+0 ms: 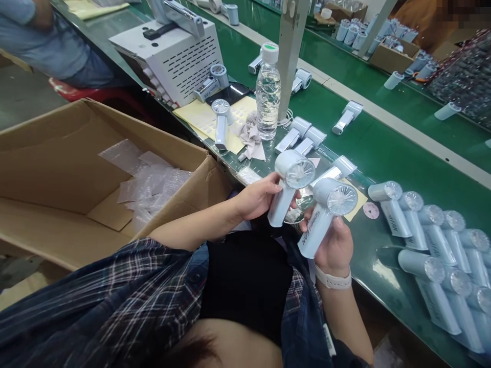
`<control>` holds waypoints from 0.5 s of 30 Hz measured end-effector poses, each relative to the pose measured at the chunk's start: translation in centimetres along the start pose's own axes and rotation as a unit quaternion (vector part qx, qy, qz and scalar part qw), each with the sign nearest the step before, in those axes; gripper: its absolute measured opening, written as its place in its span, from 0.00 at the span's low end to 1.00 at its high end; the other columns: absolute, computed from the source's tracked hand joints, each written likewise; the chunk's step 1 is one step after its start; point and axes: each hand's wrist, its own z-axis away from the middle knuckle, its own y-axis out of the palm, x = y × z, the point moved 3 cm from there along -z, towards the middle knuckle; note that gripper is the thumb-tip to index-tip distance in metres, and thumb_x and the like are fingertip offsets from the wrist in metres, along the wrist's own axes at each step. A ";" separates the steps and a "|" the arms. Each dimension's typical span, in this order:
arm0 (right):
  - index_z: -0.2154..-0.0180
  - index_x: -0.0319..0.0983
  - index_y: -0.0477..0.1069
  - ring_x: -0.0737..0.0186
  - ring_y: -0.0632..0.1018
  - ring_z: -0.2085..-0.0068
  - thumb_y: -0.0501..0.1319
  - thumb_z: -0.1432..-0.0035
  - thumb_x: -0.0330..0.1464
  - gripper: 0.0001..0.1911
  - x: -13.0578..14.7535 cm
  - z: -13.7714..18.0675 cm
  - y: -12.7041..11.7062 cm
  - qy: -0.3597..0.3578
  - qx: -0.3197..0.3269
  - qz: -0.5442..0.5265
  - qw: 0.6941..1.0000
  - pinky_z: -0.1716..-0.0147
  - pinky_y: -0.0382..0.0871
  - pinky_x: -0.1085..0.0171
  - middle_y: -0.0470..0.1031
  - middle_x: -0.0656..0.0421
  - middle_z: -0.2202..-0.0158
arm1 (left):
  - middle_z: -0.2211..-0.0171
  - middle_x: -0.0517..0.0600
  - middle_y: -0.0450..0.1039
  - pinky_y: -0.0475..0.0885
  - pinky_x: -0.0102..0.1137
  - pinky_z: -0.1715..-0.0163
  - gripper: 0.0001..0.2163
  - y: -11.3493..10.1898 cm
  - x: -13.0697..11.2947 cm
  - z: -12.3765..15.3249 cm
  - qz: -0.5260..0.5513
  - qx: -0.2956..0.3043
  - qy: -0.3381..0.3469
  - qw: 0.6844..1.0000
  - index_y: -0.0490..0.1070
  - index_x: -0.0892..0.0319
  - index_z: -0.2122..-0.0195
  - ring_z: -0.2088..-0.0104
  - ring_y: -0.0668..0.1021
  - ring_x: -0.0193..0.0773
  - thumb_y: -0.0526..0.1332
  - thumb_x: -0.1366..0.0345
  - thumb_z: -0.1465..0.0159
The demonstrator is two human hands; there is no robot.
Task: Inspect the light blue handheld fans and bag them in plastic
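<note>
My left hand [264,197] is closed around the handle of a pale blue handheld fan [282,202], its round head tilted up and to the right. Close beside it, my right hand [333,245] grips a second handheld fan [316,230], whose handle bears dark "Speed FAN" lettering. A white band sits on my right wrist. The two fans are held apart over the near table edge. Just behind them another fan [337,168] lies on the table, partly covered by the held ones.
Rows of fans [433,230] lie on the table at right. A water bottle [268,92], crumpled tissue [251,135] and white instrument box [172,56] stand further back. At left is a cardboard box [199,179] with clear plastic pieces. A green conveyor [326,112] runs behind; a seated person is at upper left.
</note>
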 end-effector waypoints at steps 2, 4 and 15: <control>0.61 0.44 0.76 0.58 0.76 0.67 0.67 0.43 0.45 0.13 0.1 0.0 -0.4 -0.021 0.003 0.021 1.000 0.71 0.73 0.60 0.76 0.58 0.67 | 0.58 0.54 0.79 0.75 0.39 0.60 0.19 -0.1 0.0 0.0 -0.018 -0.017 -0.002 1.000 0.67 0.59 0.54 0.61 0.83 0.47 0.69 0.61 0.43; 0.60 0.43 0.77 0.56 0.78 0.65 0.67 0.42 0.46 0.14 0.1 0.1 -0.9 -0.042 -0.012 0.043 0.998 0.65 0.76 0.56 0.77 0.57 0.67 | 0.56 0.54 0.79 0.75 0.36 0.61 0.19 0.0 -0.1 0.0 -0.046 -0.033 -0.002 0.998 0.68 0.59 0.52 0.58 0.83 0.46 0.70 0.62 0.43; 0.46 0.46 0.74 0.56 0.81 0.62 0.65 0.38 0.40 0.19 -0.6 -0.3 -1.3 -0.011 -0.119 0.024 0.993 0.58 0.77 0.53 0.82 0.58 0.61 | 0.63 0.50 0.80 0.77 0.31 0.64 0.30 0.1 0.1 -0.1 -0.110 -0.038 -0.015 0.993 0.65 0.59 0.58 0.65 0.82 0.37 0.79 0.50 0.52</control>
